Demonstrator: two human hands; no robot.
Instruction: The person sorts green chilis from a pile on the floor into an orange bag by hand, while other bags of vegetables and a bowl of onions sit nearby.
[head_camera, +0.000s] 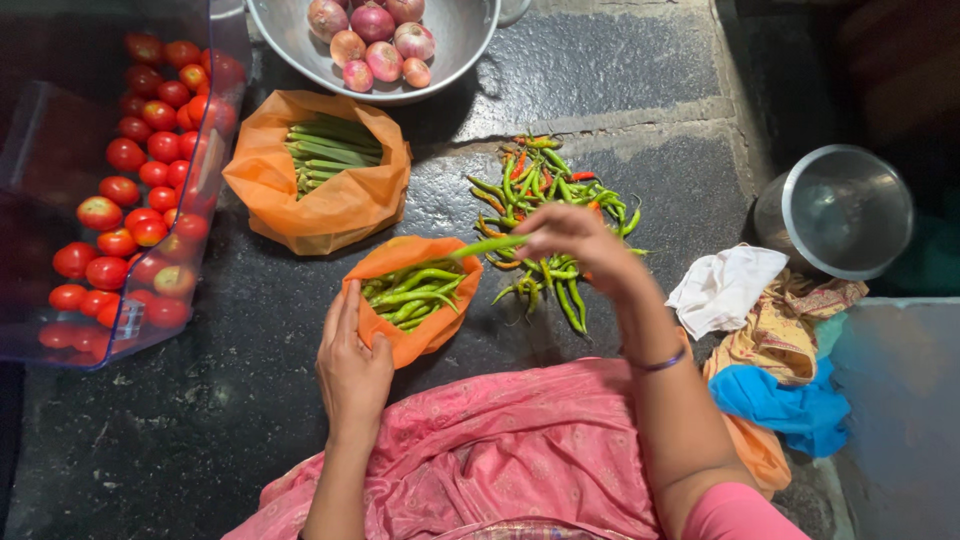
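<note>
Fingertips of our right hand (572, 232) pinch one long green chilli (492, 245), closed around its stalk end so that the pod points leftward over the mouth of a small orange bag (425, 335). We see this bag lying open on the dark stone floor (200, 420), already holding a heap of green chillies. Our left hand (352, 362) rests against the bag's near left edge, fingers straight and together, palm laid on the plastic; whether it truly grips the bag we cannot tell. Just beyond and beneath the right hand lies a loose pile of chillies (545, 195), mostly green with a few red and orange ones, spread directly on the floor. Farther out, left of that pile, a larger orange bag (330, 205) sits open with green okra pods inside. A steel bowl (455, 45) of pink onions stands at the top edge, and a clear plastic tub (215, 120) of red tomatoes occupies the far left. To the right we note a crumpled white cloth (722, 288), a blue cloth (785, 405) beside it, and an empty steel pot (845, 210). Pink patterned fabric (500, 450) covers our lap at the bottom.
</note>
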